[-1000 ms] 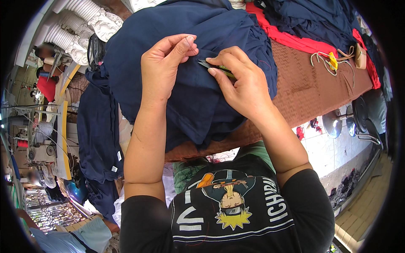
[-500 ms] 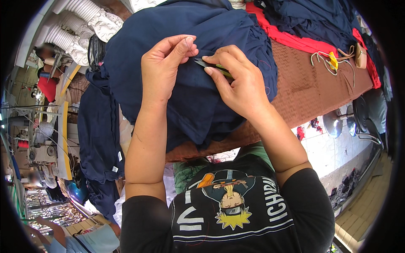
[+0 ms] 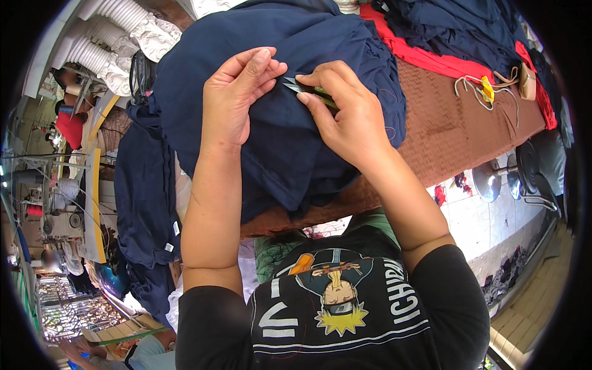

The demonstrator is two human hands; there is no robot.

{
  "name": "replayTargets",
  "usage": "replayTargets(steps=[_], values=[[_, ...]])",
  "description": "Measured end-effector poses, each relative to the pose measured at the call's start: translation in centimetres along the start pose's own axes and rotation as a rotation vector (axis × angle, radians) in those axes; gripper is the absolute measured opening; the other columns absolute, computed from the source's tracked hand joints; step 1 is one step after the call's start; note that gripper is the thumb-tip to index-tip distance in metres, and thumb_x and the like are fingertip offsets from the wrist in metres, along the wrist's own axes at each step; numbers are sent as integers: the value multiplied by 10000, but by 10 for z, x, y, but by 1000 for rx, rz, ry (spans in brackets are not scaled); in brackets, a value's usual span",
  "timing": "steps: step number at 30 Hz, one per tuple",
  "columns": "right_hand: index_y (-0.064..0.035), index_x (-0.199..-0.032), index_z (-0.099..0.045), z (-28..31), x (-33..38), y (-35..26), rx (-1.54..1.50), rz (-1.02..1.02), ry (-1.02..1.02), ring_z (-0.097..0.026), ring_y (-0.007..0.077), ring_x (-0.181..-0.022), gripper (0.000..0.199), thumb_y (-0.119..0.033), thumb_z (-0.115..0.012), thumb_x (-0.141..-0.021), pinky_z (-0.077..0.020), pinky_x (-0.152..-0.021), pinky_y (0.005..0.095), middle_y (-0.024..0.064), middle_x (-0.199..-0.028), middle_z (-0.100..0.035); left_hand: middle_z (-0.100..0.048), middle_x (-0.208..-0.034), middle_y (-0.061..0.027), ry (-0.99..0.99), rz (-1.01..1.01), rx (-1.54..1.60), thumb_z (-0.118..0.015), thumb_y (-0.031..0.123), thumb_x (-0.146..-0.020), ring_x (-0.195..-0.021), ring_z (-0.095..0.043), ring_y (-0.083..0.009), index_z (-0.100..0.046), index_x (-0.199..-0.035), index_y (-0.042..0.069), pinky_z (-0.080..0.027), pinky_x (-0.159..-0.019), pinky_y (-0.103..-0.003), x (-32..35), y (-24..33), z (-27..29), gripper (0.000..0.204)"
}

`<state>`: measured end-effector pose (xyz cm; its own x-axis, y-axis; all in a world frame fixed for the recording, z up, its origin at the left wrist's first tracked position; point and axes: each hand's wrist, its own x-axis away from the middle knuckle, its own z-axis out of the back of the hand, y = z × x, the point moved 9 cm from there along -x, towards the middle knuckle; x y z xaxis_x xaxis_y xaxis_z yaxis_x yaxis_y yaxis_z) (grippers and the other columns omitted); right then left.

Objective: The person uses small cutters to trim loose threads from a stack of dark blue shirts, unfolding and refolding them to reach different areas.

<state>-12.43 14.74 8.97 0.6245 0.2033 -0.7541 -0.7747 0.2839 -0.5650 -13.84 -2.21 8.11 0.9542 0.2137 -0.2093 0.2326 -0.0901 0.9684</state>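
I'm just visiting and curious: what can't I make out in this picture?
All in the head view:
- Most of the handle of the snips: hidden by the right hand.
- Whether the left hand pinches a thread: too fine to tell.
- Part of the brown-covered table: hidden under the piled navy cloth.
- Much of the co-worker in light blue: cut off by the lower edge.

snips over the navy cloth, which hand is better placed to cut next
Probably the right hand: it holds the snips, tips apart and pointing toward the left hand. The left hand hovers over the navy cloth with no cutting tool visible.
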Motion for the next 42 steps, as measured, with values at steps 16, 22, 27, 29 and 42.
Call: replayTargets(steps=[16, 22, 27, 29, 42], values=[[-42, -1038, -673, 11, 23, 62, -335, -439, -3, -509, 116, -678, 194, -128, -698, -865, -452, -650, 253, 40, -922, -603, -652, -849, -50, -346, -697, -1197, -720, 79, -803, -747, -642, -164, -731, -990, 103, -498, -659, -270, 28, 35, -55, 190], [-45, -1039, -678, 5, 31, 74, -328, -450, 6, -507, 111, -681, 194, -137, -695, -869, -455, -667, 245, 37, -935, -605, -669, -916, -42, -267, -650, -1119, -722, 74, -808, -776, -648, -153, -720, -939, 72, -511, -707, -261, 21, 29, -50, 131], [-53, -1046, -683, 11, 35, 82, -368, -448, 38, -505, 92, -687, 206, -148, -702, -865, -453, -675, 233, 20, -937, -618, -631, -1062, -61, -113, -397, -460, -699, 61, -841, -859, -604, -124, -695, -863, -23, -480, -756, -245, 36, 60, -4, 87], [-49, -1054, -683, 24, 36, 85, -382, -438, 77, -510, 65, -683, 212, -145, -705, -866, -453, -660, 222, 0, -896, -627, -650, -993, -75, -203, -434, -405, -728, 67, -814, -845, -622, -167, -697, -890, -33, -493, -769, -270, 67, 86, 6, 130], [6, -1094, -640, 25, 42, -29, -278, -225, -122, -595, 138, -880, 170, -28, -546, -956, -463, -791, 240, 60, -1003, -632, -708, -987, -156, -39, 17, -1141, -753, 329, -792, -892, -694, -262, -677, -1077, 1, -527, -760, -355, 142, -25, 54, 442]])
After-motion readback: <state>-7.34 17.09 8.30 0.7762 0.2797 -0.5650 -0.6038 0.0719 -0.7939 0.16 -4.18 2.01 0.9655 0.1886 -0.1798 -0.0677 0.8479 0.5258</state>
